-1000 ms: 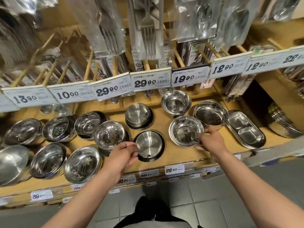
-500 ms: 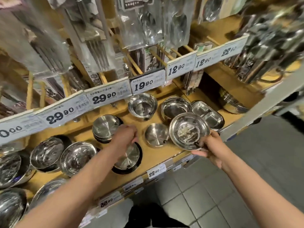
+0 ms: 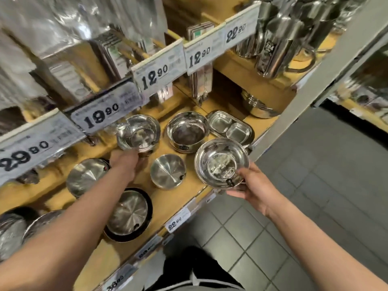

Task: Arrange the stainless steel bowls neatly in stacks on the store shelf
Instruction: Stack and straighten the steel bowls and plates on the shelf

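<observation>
Bowls in both hands, little margin at the shelf edge

Bowls are what we must watch. Our right hand point(image 3: 251, 189) pinches a wide shallow bowl point(image 3: 221, 162) by its near rim, thumb on the lip, and carries it out past the front edge of the shelf point(image 3: 201, 186) with tiled floor point(image 3: 315, 185) below. Held by one edge, we judge it could tip or slip, and a drop would ring off the tiles and dent.

Our left hand point(image 3: 126, 164) reaches further in and grips a deeper bowl point(image 3: 137, 134) from beneath, fingers curled under its base; motion blur hides how firm that hold is. Between the hands an upturned bowl point(image 3: 168, 171) sits alone, and just beyond it a straight-walled bowl point(image 3: 186, 131) stands beside a two-part dish point(image 3: 230, 128). Either could be knocked askew as we swing across.

Price tags point(image 3: 156, 75) hang right over the left hand; lifting too high could snag them.
</observation>
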The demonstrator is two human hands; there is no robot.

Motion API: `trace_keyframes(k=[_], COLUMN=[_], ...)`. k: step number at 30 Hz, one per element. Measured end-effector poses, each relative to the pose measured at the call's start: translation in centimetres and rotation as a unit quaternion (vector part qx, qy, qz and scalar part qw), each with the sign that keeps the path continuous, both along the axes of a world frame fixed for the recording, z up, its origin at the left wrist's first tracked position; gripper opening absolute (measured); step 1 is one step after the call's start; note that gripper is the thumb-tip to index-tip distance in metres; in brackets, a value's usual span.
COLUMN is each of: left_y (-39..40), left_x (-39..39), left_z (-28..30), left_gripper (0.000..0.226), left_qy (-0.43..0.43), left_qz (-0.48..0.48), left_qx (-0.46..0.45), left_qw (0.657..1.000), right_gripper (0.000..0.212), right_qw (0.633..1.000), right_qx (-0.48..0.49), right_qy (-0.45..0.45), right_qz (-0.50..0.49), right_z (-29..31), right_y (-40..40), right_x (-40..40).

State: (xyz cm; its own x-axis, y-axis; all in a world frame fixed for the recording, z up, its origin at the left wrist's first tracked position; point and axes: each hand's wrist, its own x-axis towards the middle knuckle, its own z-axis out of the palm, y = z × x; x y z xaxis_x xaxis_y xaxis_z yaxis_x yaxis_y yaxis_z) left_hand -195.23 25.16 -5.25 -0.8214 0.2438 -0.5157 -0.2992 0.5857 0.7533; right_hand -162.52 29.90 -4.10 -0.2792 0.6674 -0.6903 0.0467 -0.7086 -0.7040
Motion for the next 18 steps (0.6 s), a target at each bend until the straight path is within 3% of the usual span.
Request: trace_keyframes(k=[2,5,7,12,18], left_y=[0.1,0.1,-0.1,-1.3,-4.3], left_x=[0.0,-0.4,-0.7,-1.0,1.4], left_z=[0.1,0.7,1.3,1.9,4.2], left_gripper=[0.011,0.02,0.018,0.041,0.023], left_qy=[-0.044,-0.088,-0.1,-0.084,-0.101], left_qz=[0.018,0.044,0.041,0.031,0.017], left_qx=[0.037,0.082,0.092,0.081,0.092], left_qw=[0.998,0.992,0.99,0.993,0.99], right_gripper=[0.043,0.028,0.029,0.036,0.023], right_qw=[1.0,1.0,0.999,0.997,0.995], right_qx=[0.007,0.004,-0.006,-0.012,-0.021], right_qy=[-0.005,0.013,0.039,0.075,0.097], right_qz=[0.005,-0.005,-0.015,-0.011,-0.009], right_z=[-0.3,-0.3,0.0,1.0,2.3], right_y=[-0.1,-0.2,-0.2,-0.2,-0.2], right_x=[-0.2,-0.5,-0.8,-1.4,-1.6])
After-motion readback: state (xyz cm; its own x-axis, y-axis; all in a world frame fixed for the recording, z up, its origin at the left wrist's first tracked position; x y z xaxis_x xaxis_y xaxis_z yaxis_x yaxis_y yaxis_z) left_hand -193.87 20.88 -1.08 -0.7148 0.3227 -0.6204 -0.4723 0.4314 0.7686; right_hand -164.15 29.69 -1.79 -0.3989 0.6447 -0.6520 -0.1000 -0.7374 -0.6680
